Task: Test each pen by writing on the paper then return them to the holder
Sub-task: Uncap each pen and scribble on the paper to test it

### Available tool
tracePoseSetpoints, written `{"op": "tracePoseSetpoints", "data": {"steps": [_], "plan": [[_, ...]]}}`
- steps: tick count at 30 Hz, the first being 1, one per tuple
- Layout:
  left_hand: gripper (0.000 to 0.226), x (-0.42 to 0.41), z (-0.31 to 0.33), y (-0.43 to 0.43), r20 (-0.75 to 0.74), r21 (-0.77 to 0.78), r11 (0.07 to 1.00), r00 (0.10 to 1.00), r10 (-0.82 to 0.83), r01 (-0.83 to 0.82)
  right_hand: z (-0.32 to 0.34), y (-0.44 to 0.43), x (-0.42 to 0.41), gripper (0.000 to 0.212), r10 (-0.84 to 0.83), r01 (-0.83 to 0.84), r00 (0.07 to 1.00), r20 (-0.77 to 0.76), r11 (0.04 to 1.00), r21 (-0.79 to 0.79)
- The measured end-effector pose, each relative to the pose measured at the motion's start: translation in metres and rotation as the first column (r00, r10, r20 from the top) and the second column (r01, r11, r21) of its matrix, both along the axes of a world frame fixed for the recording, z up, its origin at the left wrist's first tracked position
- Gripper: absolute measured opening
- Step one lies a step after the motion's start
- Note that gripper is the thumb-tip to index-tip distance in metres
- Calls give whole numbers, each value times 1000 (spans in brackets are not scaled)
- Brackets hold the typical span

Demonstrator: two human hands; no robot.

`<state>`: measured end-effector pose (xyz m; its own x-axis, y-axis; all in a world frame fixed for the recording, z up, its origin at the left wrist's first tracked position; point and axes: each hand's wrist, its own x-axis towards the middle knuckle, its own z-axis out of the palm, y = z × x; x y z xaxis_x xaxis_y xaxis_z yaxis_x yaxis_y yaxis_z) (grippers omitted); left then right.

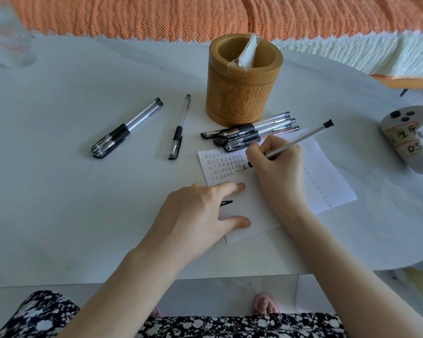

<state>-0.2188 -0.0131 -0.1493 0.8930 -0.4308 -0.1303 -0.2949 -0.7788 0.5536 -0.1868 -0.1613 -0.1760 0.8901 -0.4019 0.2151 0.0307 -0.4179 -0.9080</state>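
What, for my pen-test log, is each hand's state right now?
Left hand: on the paper, black cap beneath; grip cannot be told.
Right hand: holds a pen, tip on paper.

Slanted pen [300,138], tip seemingly on marked paper [329,170]

A big white table [59,191] with a round edge fills most of the view. Behind the table lies an orange knitted blanket [156,15]. Behind the table's right end is a white cloth with a lacy edge [376,54]. On the table's far left corner sits something clear [5,37], too blurry to name. Below the table's near edge is a pale grey floor [205,296]. Soft, even light falls on the table.
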Motion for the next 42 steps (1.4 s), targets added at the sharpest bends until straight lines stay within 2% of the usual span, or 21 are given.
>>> {"op": "tracePoseSetpoints", "data": {"steps": [12, 38, 42], "plan": [[56, 0, 2, -1, -39, -5, 1000, 999, 7, -7, 3, 2, 0, 36, 13, -13, 1000, -1, 1000, -16], [56, 0, -1, -2, 13, -8, 1000, 1000, 6, -6, 3, 3, -2, 39, 25, -25, 1000, -4, 999, -23], [56, 0, -1, -2, 24, -5, 1000, 1000, 17, -17, 4, 3, -1, 34, 22, -22, 1000, -9, 1000, -11]]}}
